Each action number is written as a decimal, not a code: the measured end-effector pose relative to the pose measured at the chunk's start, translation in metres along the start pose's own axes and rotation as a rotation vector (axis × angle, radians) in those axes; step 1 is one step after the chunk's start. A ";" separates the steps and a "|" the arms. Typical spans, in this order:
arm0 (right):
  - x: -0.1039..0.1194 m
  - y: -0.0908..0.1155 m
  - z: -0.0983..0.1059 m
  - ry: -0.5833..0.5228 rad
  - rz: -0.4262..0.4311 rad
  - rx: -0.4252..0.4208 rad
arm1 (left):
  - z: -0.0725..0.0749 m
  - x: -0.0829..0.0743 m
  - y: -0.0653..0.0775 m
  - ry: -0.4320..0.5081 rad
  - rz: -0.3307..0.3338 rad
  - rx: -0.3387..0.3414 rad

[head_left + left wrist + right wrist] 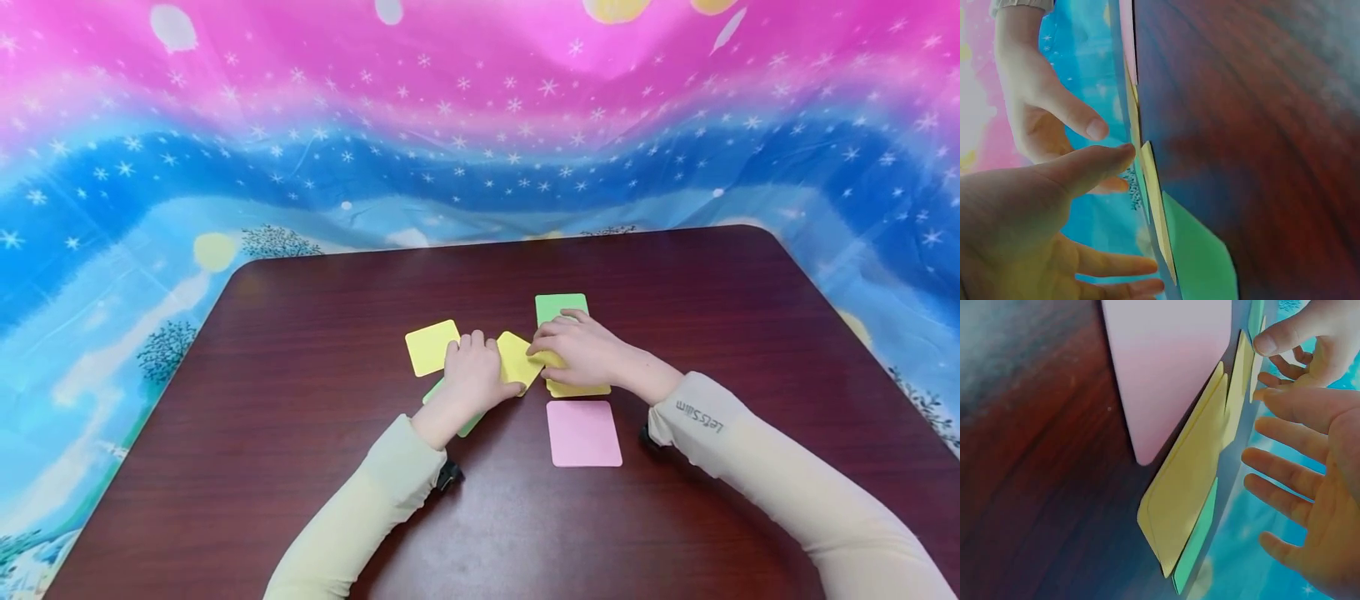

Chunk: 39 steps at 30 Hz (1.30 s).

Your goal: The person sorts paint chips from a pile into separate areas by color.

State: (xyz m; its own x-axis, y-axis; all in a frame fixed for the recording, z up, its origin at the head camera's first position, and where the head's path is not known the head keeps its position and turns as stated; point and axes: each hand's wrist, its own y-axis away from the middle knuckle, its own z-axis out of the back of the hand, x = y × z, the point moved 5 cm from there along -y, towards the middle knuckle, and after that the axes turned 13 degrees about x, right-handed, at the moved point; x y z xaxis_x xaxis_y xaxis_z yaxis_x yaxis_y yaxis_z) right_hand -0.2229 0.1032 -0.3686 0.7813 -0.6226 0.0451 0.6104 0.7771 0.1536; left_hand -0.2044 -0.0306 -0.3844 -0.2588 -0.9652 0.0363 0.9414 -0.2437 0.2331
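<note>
My left hand (474, 375) hovers low over the cards, its thumb beside a tilted yellow card (517, 362). Another yellow card (430, 348) lies at its far left side, and a green card (471, 423) is partly hidden beneath it. My right hand (581, 346) is above a small stack of yellow cards (1185, 481), its fingers extended and apart in the right wrist view. Behind that hand a green card (560, 306) shows, partly covered. Nearer to me lies a pink card (585, 435). Neither wrist view shows a card held in a hand.
The dark red-brown wooden table (315, 500) has rounded far corners. A pink and blue patterned cloth (480, 150) hangs behind it and down its sides. Black bands (448, 476) sit at both wrists by the cuffs.
</note>
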 end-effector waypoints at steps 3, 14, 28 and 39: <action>-0.001 -0.005 -0.003 -0.009 -0.010 0.039 | -0.003 0.000 -0.003 0.007 0.024 0.058; -0.005 -0.015 -0.006 -0.011 -0.057 0.080 | 0.000 0.010 -0.005 -0.005 0.026 0.142; -0.015 -0.016 -0.008 -0.010 -0.117 0.128 | 0.001 0.022 -0.009 0.022 -0.006 0.148; -0.012 -0.027 -0.008 -0.095 -0.103 0.111 | 0.002 0.019 -0.013 0.007 -0.134 0.106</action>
State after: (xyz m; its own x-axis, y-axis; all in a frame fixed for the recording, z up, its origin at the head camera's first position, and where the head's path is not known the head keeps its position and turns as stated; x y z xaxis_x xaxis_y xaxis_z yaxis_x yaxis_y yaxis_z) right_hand -0.2473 0.0902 -0.3808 0.6962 -0.7085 0.1154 0.6643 0.6969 0.2704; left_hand -0.2219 -0.0460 -0.3844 -0.3784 -0.9256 -0.0090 0.8704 -0.3592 0.3368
